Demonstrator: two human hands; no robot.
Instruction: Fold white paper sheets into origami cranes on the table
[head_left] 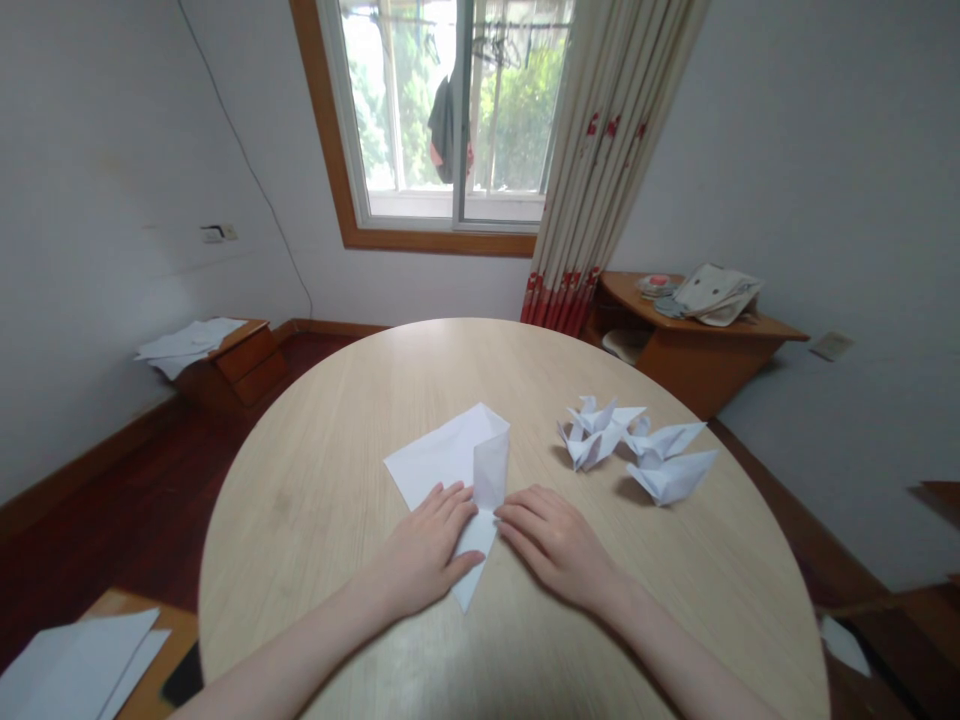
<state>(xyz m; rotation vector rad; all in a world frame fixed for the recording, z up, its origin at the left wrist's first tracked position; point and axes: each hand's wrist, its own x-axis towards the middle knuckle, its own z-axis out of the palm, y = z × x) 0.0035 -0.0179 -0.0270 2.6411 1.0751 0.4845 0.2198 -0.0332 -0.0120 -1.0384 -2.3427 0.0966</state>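
Note:
A partly folded sheet of white paper [439,445] lies on the round wooden table [330,560] in front of me. One narrow flap of it stands up or folds over on the right side, and a pointed corner reaches toward me. My left hand [435,545] rests flat on the paper, fingers stretched out and the thumb apart. At the paper's right edge is my right hand [551,545], its fingers together and the fingertips touching the fold. Whether the right fingers pinch the edge cannot be made out.
Several folded white paper birds [592,435] stand on the table to the right. Loose white sheets [82,665] lie on a lower surface at the left front. A corner cabinet [675,360] with a cloth bag [720,293] stands beyond, beside the curtain [592,180].

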